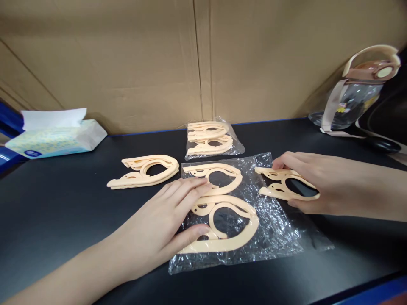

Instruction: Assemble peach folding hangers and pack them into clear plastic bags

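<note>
Two beige folding hangers (pixel 233 243), folded up, lie side by side at a clear plastic bag (pixel 276 228) in the middle of the table; whether they are inside it or on top I cannot tell. My left hand (pixel 178 207) rests over their left ends, fingers stretched out and thumb apart. At the bag's right edge, my right hand (pixel 305 180) is closed around the rounded end of another folded hanger (pixel 270 192), with thumb and fingers on opposite sides. To the left lies a loose folded hanger (pixel 143 180), seemingly stacked on another.
Behind the bag, more folded hangers (pixel 210 137) lie in a second clear bag. A tissue pack (pixel 60 137) stands at the back left. The back right holds a clear water bottle (pixel 359 99) with a strap. A cardboard wall (pixel 143 63) closes off the dark table's (pixel 79 212) far side.
</note>
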Demonstrator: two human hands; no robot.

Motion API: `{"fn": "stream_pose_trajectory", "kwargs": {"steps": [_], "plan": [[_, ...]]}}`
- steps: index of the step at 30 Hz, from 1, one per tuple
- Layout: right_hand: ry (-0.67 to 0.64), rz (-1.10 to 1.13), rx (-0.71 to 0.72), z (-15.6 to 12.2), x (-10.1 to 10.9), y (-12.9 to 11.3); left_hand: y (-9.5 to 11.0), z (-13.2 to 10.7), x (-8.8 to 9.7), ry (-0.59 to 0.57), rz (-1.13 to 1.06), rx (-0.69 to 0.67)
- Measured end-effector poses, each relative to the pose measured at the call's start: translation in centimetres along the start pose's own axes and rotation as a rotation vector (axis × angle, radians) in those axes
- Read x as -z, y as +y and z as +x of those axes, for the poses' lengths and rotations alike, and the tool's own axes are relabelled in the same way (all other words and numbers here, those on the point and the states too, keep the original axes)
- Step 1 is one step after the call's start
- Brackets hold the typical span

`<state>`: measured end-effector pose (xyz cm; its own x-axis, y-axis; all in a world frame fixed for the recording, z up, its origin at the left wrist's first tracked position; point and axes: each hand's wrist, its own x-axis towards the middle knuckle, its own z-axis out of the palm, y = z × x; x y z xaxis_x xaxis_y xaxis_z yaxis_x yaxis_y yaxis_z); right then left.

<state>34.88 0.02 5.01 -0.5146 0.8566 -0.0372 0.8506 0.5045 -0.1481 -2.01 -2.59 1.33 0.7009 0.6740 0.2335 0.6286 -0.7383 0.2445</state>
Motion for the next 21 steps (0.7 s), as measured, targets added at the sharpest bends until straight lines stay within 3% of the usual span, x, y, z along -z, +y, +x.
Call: {"fn": "stream_pose_trajectory", "kwargs": {"steps": [4, 13, 18, 21], "plan": [[0.022, -0.075, 0.099, -0.2, 0.0, -0.4, 0.0, 0.0, 0.0, 0.006, 0.008, -0.002], [0.095, -0.051, 0.097, -0.5, 0.5, -1.3, 0.0, 0.0, -0.1, 0.018, 0.021, -0.008], [-0.055, 0.016, 0.052, -0.5, 0.8, -2.2, 0.0, 0.1, 0.0, 0.015, 0.013, -0.009], [-0.03, 0.045, 0.059, -0.2, 1.0, -2.7, 0.1, 0.1, 0.0, 0.011, 0.011, -0.01]]}}
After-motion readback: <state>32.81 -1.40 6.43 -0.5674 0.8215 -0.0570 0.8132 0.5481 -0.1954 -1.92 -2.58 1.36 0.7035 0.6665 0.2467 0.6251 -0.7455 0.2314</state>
